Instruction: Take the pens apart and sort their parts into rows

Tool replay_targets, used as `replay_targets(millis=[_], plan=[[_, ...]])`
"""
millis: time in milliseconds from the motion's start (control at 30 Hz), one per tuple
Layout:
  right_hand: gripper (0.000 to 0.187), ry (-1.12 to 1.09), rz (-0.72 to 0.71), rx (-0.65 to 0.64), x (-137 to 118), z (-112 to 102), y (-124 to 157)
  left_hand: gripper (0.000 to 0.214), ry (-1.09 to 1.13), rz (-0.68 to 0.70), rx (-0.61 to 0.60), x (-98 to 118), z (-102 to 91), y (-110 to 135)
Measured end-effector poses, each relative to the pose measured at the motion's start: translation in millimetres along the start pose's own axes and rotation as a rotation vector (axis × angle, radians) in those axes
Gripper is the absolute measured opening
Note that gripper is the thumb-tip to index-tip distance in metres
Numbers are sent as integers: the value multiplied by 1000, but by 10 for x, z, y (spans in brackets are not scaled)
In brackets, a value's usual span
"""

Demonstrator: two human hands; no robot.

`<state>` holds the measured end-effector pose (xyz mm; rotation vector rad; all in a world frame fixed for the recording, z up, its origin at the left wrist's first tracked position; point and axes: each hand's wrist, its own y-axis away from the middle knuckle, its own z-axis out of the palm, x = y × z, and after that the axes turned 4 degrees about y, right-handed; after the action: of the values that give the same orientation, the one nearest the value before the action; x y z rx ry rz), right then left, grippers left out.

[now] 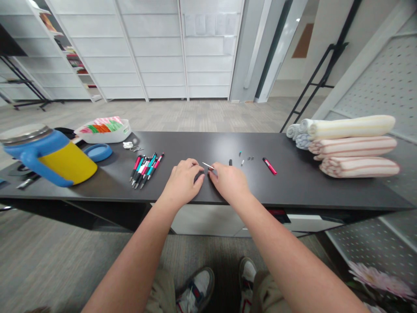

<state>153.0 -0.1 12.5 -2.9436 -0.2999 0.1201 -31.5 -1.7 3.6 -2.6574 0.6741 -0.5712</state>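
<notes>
Over the front middle of the dark table, my right hand [229,180] pinches a thin white stick, like a pen refill [207,165], whose pointed end leans toward my left hand. Curled fingers on my left hand [185,179] close around something dark that is mostly hidden. Just beyond my right hand lie a short black pen piece [230,162], a small teal piece [240,153], a white bit [242,162] and tiny grey parts [250,158]. A red pen barrel [269,166] rests farther right. Several red, teal and black pens [146,169] lie bunched left of my left hand.
At the left stand a blue and yellow jug [61,158], its blue lid [98,152] and a white basket [107,135] of colourful packets. Rolled striped towels [356,148] are stacked at the right end of the table [302,187]. A crumpled white item [128,145] lies near the basket.
</notes>
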Motion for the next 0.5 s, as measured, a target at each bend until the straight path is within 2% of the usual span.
replay_targets(millis=[500], plan=[[29,-12,-4,-25,-5,-4,-8,29,-16,16,-45,10,-5,3]])
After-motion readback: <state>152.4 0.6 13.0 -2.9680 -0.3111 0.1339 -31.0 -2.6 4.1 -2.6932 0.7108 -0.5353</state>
